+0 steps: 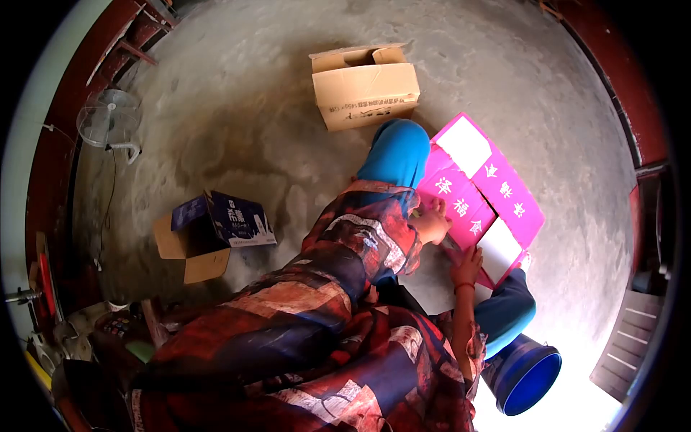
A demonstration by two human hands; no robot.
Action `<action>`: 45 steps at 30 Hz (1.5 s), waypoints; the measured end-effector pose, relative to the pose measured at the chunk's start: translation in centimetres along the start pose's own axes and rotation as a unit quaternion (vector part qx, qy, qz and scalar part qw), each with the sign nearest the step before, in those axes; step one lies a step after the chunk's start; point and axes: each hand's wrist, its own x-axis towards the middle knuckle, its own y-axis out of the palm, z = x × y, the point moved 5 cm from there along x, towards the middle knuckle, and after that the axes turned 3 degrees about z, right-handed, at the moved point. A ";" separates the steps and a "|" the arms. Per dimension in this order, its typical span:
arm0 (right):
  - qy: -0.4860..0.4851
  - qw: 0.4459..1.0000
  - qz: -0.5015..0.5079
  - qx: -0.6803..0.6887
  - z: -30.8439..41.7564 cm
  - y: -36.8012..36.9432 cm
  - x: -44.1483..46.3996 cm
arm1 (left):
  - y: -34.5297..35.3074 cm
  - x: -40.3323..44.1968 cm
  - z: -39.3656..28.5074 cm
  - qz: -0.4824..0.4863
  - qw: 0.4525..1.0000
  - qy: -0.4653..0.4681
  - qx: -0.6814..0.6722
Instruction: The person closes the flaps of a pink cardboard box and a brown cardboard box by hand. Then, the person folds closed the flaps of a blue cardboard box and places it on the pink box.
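Observation:
A bright pink cardboard box (464, 198) with white characters and white panels lies on the floor between my knees, its flaps folded inward with a dark gap at the seam. My left hand (432, 223) is at its near left edge, fingers bent against the pink cardboard; anything inside the grip is hidden. My right hand (466, 269) rests at the near edge, fingers stretched along the cardboard beside the lower white panel. A red band circles the right wrist. Between the hands, a small dark shape cannot be made out.
A brown open carton (366, 86) stands ahead. To the left lies a dark blue carton (241, 218) with its brown flaps spread. A blue bucket (529, 381) is beside my right leg. A fan (108, 119) stands by the left wall, and a slatted wooden piece (628, 342) lies at right.

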 end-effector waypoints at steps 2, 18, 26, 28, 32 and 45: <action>-0.019 1.000 -0.022 -0.004 0.1 -0.2 -0.1 | 0.1 0.1 -0.1 0.000 1.000 -0.003 -0.004; -0.011 1.000 0.004 0.000 0.9 -1.3 -0.4 | 0.6 1.5 -0.5 -0.069 0.997 -0.015 -0.031; 0.002 1.000 0.007 0.009 1.2 -1.6 -0.6 | 0.8 3.7 -0.4 -0.073 0.997 0.037 0.017; 0.015 1.000 0.011 0.011 0.9 -1.6 -0.5 | 0.0 2.5 -0.6 -0.085 0.995 0.040 0.032; 0.018 1.000 0.018 -0.008 1.5 -2.0 -0.6 | -0.3 1.7 -0.1 -0.090 0.995 0.032 0.001; 0.047 0.998 0.025 0.028 2.1 -2.7 -1.9 | -0.7 1.5 1.0 -0.055 0.997 0.017 -0.053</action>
